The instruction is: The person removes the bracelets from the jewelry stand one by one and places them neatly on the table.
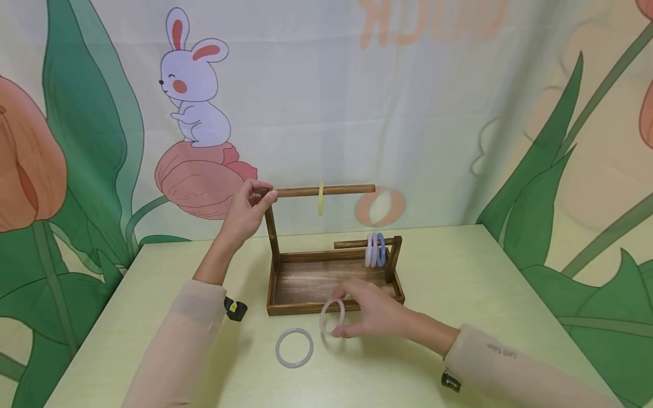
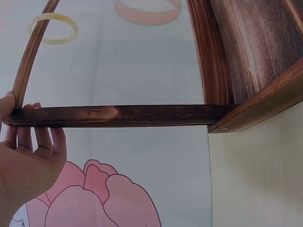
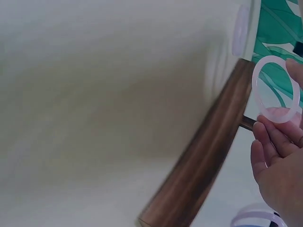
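Note:
A dark wooden bangle stand point(image 1: 306, 309) has a tray base, a tall post and a shorter post, each with a side bar. My left hand point(image 1: 246, 212) grips the top corner of the tall post, fingers behind it in the left wrist view. In the right hand point(image 1: 377, 311) a pale, whitish bangle point(image 3: 256, 87) is pinched upright between thumb and fingers, just in front of the tray. A yellow bangle point(image 1: 321, 204) hangs on the upper bar. Two pale lilac bangles point(image 1: 368, 258) and a blue bangle point(image 1: 382, 249) hang on the lower bar. Another pale bangle point(image 1: 279, 356) lies flat on the table.
The stand rests on a light yellow-green table point(image 1: 173, 317). Behind it hangs a cloth backdrop point(image 1: 428, 130) printed with a rabbit, flowers and leaves. Black straps point(image 1: 236, 309) show at both sleeves.

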The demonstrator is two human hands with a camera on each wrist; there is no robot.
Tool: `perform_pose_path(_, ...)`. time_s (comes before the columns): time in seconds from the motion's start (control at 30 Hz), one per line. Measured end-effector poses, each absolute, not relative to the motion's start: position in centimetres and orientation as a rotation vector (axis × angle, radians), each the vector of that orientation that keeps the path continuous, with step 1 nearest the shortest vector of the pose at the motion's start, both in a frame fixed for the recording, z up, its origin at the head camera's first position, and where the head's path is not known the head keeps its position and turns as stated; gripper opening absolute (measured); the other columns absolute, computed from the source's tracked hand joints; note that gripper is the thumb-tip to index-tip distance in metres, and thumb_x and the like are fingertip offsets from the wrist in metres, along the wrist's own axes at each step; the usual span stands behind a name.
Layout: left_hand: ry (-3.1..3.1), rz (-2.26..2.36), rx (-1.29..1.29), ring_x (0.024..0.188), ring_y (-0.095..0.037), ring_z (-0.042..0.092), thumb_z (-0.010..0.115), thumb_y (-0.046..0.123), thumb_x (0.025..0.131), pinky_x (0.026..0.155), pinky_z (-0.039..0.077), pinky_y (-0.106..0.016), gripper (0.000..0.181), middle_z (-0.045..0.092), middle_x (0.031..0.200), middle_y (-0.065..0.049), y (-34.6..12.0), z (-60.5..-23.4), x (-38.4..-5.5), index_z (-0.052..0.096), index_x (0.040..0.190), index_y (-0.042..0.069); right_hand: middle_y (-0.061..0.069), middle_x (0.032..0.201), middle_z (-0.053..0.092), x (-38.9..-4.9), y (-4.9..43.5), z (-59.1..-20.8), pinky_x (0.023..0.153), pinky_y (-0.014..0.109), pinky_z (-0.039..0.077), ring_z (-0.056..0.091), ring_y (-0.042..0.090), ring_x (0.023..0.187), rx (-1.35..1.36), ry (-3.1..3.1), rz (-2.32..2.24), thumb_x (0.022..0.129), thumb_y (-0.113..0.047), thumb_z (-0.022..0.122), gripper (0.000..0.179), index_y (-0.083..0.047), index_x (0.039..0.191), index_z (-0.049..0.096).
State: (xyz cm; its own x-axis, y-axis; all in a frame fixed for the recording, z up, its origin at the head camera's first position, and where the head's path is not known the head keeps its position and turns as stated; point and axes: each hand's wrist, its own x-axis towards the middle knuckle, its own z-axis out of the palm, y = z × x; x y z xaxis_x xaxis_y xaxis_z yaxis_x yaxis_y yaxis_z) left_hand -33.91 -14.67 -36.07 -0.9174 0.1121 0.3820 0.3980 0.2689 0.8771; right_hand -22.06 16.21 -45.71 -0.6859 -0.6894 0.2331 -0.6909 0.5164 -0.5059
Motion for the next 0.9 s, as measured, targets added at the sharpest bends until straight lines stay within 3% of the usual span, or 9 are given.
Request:
perform_pose_path(0.6, -2.307, -1.699, -0.457, 0.104, -0.021, 0.059, 0.062, 0.036, 0.099, 0.088, 0.043, -0.035, 0.040, 0.062, 0.113, -0.012, -14.7, -36.2, -33.9, 0.052, 0.125, 0.008, -0.009, 0.113, 0.066, -20.7, 15.8, -48.3, 0.096, 0.034, 0.049, 0.057, 0.005, 0.107, 1.171, -2.765, 1.014, 0.071, -0.054, 0.085, 0.063, -0.017, 0.116, 0.063)
perform_pose_path(0.9, -2.328, -1.707, -0.449, 0.105, -0.024, 0.059, 0.059, 0.022, 0.102, 0.087, 0.043, -0.034, 0.034, 0.062, 0.116, -0.019, -14.4, -35.2, -33.2, 0.050, 0.127, 0.001, -0.010, 0.110, 0.065, -20.2, 16.0, -48.9, 0.094, 0.033, 0.048, 0.057, 0.004, 0.104, 1.159, -2.771, 0.991, 0.071, -0.058, 0.083, 0.061, -0.019, 0.114, 0.063)
